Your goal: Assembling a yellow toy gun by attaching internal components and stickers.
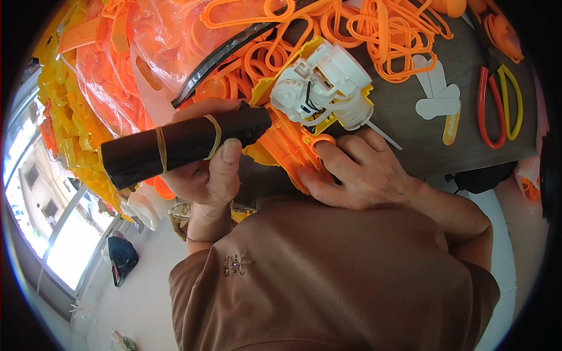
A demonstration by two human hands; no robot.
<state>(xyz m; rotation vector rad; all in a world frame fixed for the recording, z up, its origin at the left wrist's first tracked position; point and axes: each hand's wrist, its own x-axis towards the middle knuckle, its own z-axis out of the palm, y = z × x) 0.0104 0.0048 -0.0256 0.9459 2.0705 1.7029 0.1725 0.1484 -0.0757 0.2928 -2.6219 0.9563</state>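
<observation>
Black bar (190,142) with tan bands (161,150) sat in the left hand's (218,182) closed grip, 10 o'clock. Right hand's (370,174) grip, half-curled, held the orange shell's (285,145) 4 o'clock edge, shell near centre; white mechanism (342,69) at its 1 o'clock. Red-and-yellow-handled tool (482,111) lay at 2 o'clock.

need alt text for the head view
A person's left hand grips a black bar bound with rubber bands; the right hand touches an orange plastic piece beside a white mechanism. Orange plastic loops lie beyond.
</observation>
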